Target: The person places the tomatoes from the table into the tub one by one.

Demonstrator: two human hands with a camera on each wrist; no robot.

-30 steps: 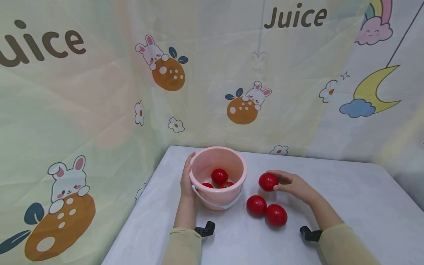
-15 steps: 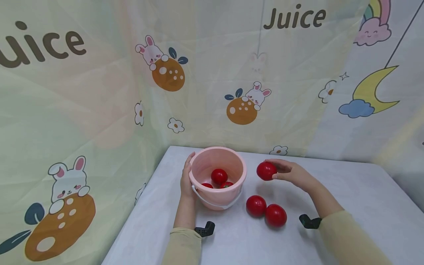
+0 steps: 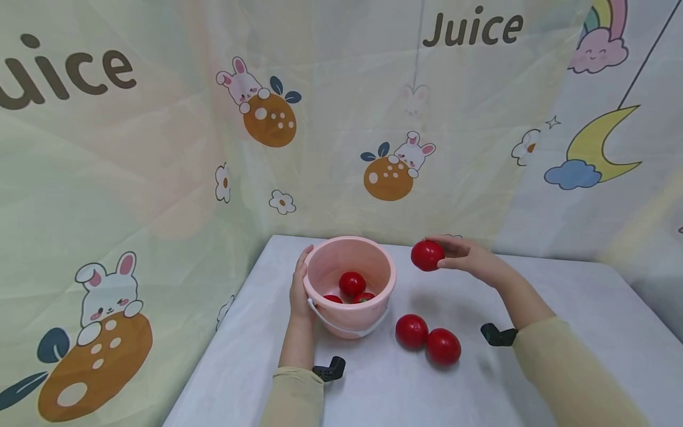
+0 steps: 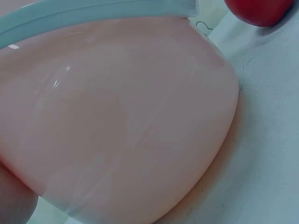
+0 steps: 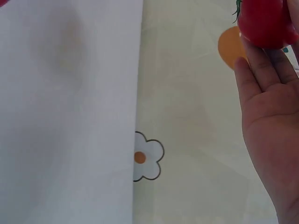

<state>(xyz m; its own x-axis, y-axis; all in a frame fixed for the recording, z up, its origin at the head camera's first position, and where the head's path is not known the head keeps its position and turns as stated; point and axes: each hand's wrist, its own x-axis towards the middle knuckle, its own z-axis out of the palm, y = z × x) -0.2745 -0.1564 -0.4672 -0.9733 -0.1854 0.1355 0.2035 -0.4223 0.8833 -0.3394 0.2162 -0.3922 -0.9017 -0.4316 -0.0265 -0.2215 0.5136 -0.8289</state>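
My right hand point(image 3: 472, 259) pinches a red tomato point(image 3: 427, 255) between thumb and fingers, up off the table and right of the bucket. The right wrist view shows this tomato point(image 5: 266, 21) with a bit of green stalk. Along the left side of a pink bucket point(image 3: 349, 320) lies my left hand point(image 3: 299, 287), its fingers extended against the outer wall. The bucket's wall point(image 4: 121, 116) fills most of the left wrist view. Inside are a whole visible tomato point(image 3: 352, 284) and two partly hidden ones. Two more tomatoes point(image 3: 411, 331) sit side by side on the table, right of the bucket.
A white cloth covers the table point(image 3: 384, 391). Printed curtains point(image 3: 331, 118) hang close behind it and on its left. The bucket's white handle point(image 3: 341, 328) hangs down its front. Each wrist carries a small black camera point(image 3: 331, 369).
My right hand has lifted its tomato from near the table, moving upward and slightly left in the head view. The left hand, bucket and other tomatoes have stayed put.
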